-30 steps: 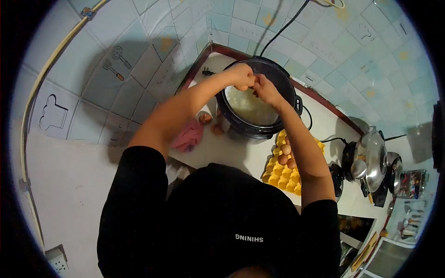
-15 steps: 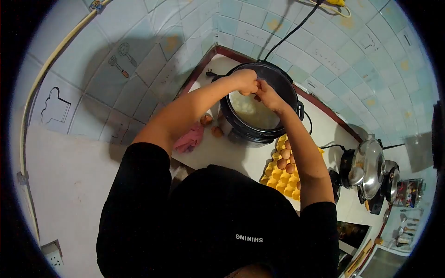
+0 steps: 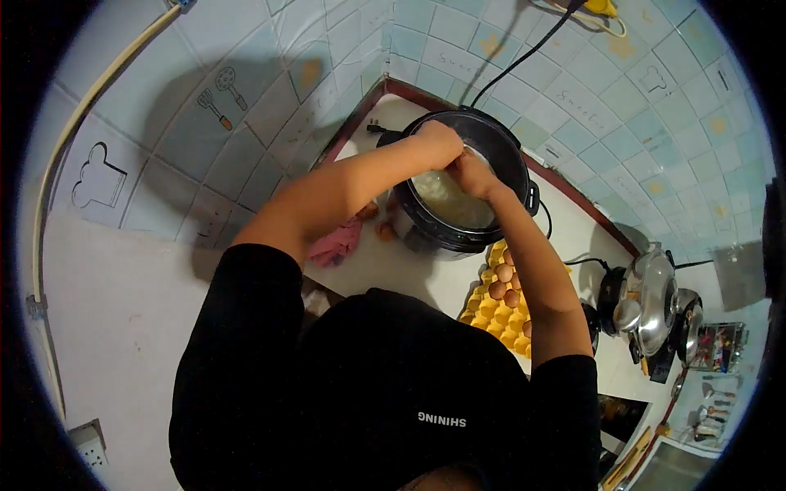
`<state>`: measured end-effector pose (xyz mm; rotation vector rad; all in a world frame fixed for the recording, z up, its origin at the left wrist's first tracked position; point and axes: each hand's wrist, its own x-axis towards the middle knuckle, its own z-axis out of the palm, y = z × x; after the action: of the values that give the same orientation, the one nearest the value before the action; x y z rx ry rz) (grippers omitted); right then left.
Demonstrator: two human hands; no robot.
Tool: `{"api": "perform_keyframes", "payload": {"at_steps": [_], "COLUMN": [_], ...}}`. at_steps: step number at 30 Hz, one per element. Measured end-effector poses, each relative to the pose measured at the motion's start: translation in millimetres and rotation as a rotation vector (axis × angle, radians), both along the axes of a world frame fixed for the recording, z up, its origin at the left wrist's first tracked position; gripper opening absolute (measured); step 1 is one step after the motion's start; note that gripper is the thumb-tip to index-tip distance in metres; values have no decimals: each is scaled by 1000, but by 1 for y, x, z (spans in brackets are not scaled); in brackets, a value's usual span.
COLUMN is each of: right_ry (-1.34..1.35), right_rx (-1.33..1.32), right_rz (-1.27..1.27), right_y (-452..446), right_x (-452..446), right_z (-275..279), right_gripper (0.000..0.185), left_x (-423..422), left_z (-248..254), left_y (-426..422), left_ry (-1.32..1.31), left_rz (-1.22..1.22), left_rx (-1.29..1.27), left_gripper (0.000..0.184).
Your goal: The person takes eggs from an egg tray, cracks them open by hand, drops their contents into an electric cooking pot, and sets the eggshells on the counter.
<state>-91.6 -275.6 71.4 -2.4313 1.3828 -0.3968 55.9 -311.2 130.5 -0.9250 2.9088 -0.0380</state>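
Observation:
Over the black-rimmed cooking pot [image 3: 438, 233], my left hand [image 3: 440, 146] and my right hand [image 3: 475, 173] meet with their fingers closed together. Whatever lies between the fingers is hidden. Pale, cloudy liquid [image 3: 463, 211] shows inside the pot beneath them. Brown eggshell pieces [image 3: 386, 231] rest on the counter to the left of the pot, beside a pink cloth [image 3: 336, 243]. Under my right forearm, a yellow egg tray [image 3: 489, 313] holds several brown eggs [image 3: 497, 290].
A black cable [image 3: 512, 65] runs up the tiled wall behind the pot. A plug [image 3: 381, 129] lies at the counter's back left. At the right stand a glass-lidded pan [image 3: 657, 303] and other cookware. A wall socket [image 3: 90, 446] is at lower left.
Both hands have dipped lower into the pot's opening, and my left hand now overlaps my right fingers more. The whole view has shifted slightly.

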Motion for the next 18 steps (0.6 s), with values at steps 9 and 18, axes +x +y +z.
{"api": "perform_keyframes", "payload": {"at_steps": [9,18], "right_ry": [113,20], "right_rx": [12,-66], "right_rz": [-144,-362], "right_y": [5,19], "right_x": [4,7], "right_z": [7,33], "right_gripper": [28,26], "left_x": [-2,6], "left_z": [11,28], "left_y": [9,17], "left_ry": [-64,74], "left_rz": [-62,13], "left_rx": [-79,-154], "left_gripper": [18,12]}}
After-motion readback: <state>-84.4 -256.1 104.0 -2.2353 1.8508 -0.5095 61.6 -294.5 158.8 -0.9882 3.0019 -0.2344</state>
